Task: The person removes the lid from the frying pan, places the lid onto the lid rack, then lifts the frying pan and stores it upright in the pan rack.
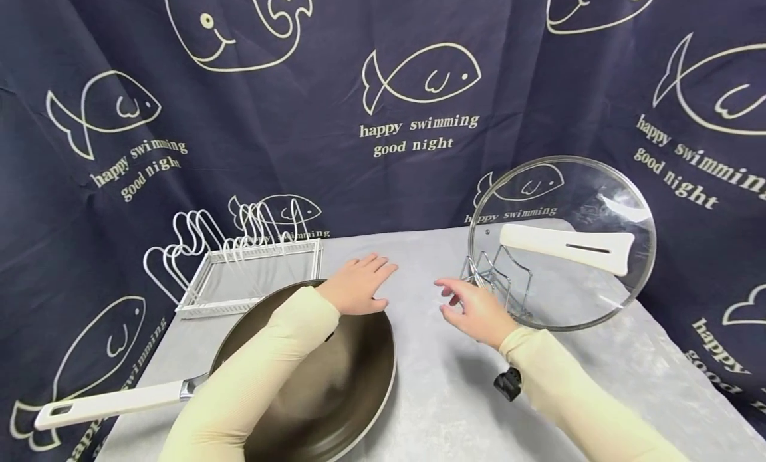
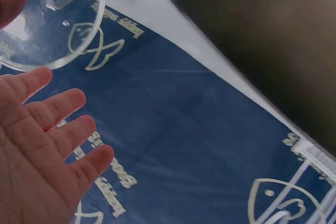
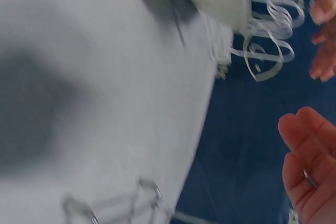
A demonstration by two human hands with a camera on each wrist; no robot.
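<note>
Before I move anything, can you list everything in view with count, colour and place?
Frying pan: 1, brown inside, white pan handle, front left
Lid: 1, clear, white lid handle, upright at right
Wire rack: 1, silver, right, partly behind lid
Looped rack: 1, white, back left
Table: 1, pale grey, beneath pan and racks
Curtain: 1, navy, pale fish and lettering, behind
Wrist device: 1 clearly seen, black, right wrist
Sleeves: 2, cream, both forearms
Hands: 2, bare; left hand over pan's far edge, right hand left of lid
</note>
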